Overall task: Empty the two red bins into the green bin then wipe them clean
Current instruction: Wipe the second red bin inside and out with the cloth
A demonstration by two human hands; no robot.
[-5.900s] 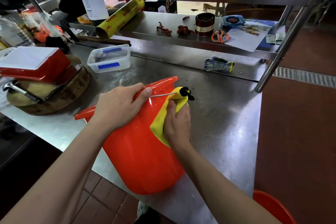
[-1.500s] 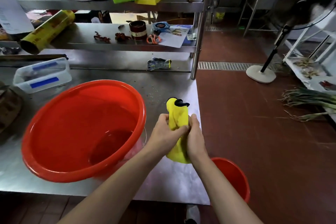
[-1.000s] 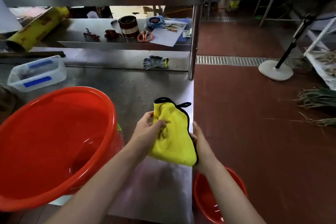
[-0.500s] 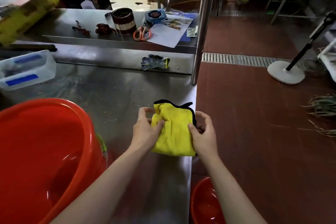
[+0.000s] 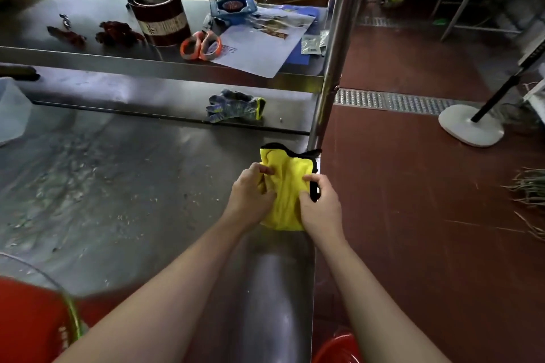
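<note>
Left hand (image 5: 250, 194) and right hand (image 5: 320, 206) both pinch the yellow cloth (image 5: 284, 186), fingers curled into it, above the steel table (image 5: 132, 186) edge. Red bin (image 5: 32, 321) at lower left; second red bin (image 5: 339, 348) on the floor.

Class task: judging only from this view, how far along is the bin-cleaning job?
Done: cannot confirm; the red bin on the table shows only a corner. In hand: left hand and right hand both grip the yellow cloth. Left: likely the second red bin on the floor, no cloth near it.
</note>
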